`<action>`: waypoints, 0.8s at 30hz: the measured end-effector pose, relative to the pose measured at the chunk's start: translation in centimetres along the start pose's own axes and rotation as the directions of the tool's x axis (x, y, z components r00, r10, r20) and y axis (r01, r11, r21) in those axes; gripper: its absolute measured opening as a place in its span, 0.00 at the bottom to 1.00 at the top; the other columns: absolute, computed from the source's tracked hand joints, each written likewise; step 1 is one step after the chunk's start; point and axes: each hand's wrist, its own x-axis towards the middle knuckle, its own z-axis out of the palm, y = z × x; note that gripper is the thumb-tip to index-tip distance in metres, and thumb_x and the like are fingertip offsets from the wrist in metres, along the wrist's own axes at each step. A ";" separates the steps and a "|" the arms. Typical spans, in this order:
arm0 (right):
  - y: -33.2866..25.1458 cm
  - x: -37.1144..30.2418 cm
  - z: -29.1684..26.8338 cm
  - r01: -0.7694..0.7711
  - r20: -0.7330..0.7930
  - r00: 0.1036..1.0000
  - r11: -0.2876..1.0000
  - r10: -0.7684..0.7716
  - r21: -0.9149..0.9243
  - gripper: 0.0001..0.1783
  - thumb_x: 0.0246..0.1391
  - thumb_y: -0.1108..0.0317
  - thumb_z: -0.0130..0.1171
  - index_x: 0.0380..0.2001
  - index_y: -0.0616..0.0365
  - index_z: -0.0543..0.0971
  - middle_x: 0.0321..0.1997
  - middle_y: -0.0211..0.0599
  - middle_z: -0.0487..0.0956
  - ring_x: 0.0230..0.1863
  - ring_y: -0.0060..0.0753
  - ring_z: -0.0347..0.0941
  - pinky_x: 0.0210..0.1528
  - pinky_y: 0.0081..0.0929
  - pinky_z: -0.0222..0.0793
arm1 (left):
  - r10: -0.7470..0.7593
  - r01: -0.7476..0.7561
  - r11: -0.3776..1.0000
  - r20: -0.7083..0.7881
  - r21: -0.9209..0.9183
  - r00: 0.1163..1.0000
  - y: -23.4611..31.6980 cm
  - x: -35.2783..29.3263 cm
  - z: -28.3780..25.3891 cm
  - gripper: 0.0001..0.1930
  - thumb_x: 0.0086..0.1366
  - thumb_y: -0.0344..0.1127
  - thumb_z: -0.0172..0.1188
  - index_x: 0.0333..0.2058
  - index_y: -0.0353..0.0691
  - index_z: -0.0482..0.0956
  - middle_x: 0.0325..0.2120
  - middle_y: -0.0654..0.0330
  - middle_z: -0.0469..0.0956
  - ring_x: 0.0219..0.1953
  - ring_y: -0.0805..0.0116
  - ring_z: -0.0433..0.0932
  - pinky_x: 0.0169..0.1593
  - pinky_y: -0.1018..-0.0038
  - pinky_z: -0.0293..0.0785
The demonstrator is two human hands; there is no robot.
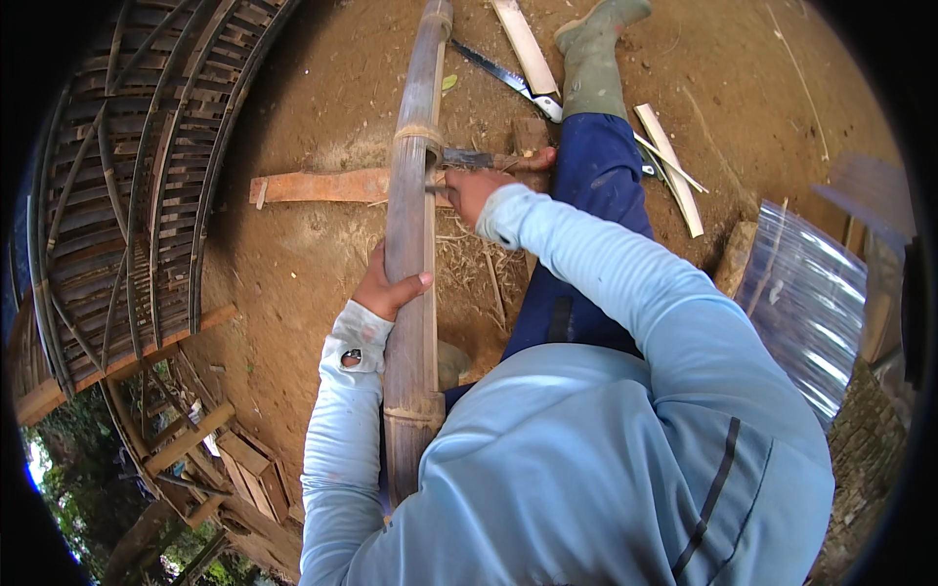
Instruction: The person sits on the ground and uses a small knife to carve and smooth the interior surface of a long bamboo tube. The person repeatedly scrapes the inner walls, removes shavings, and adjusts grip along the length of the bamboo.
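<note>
While the person sits on the ground, one bamboo pole [410, 234] runs from the near middle of the scene to the far edge, and three node rings can be counted on it. The left hand [389, 285] is curved around the pole's left side, with its thumb laid along the top. The right hand [474, 195] is closed narrowly at the pole's right edge, near a dark opening; it seems to hold something thin, but I cannot tell what. Just beyond this hand lies one knife [467, 157] with a brown handle. One orange-brown board [327, 186] passes under the pole. Farther away is one saw [503, 76]; whether its white handle carries writing, it is too small to tell. Two wide pale strips [526, 47] lie on the soil [723, 59], one on each side of the single green boot [594, 73].
</note>
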 end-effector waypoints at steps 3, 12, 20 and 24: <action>0.1 -0.9 0.4 0.003 0.013 1.000 1.000 -0.003 0.029 0.16 0.61 0.55 0.44 0.43 0.54 0.71 0.38 0.56 0.78 0.43 0.60 0.74 0.46 0.50 0.67 | 0.000 0.000 1.000 0.008 0.004 1.000 0.0 0.0 -0.1 0.53 0.46 0.44 0.71 0.63 0.25 0.48 0.54 0.44 0.66 0.57 0.56 0.67 0.60 0.67 0.61; 2.2 2.1 0.4 0.004 -0.158 0.987 1.000 0.001 0.031 0.16 0.60 0.55 0.47 0.44 0.53 0.73 0.40 0.55 0.78 0.43 0.59 0.74 0.48 0.47 0.68 | 0.026 -0.021 0.994 0.050 -0.110 0.998 -1.3 0.5 -0.7 0.49 0.49 0.42 0.69 0.62 0.26 0.50 0.54 0.46 0.67 0.56 0.58 0.67 0.59 0.68 0.62; 5.2 1.3 2.7 0.016 -0.141 0.990 0.978 0.014 0.208 0.17 0.59 0.52 0.50 0.38 0.56 0.74 0.34 0.53 0.78 0.39 0.57 0.75 0.42 0.46 0.68 | -0.063 0.265 0.738 0.328 -0.620 0.942 -3.5 -1.1 -1.5 0.31 0.59 0.43 0.57 0.58 0.33 0.62 0.45 0.51 0.76 0.43 0.61 0.78 0.47 0.68 0.75; 2.5 -0.3 0.7 0.046 -0.151 0.988 0.992 -0.028 0.120 0.19 0.57 0.52 0.54 0.38 0.58 0.73 0.29 0.52 0.78 0.36 0.56 0.76 0.41 0.46 0.69 | -0.069 0.243 0.785 0.309 -0.570 0.948 -2.5 -0.8 -0.9 0.35 0.58 0.44 0.60 0.59 0.33 0.60 0.47 0.54 0.73 0.47 0.63 0.74 0.51 0.69 0.70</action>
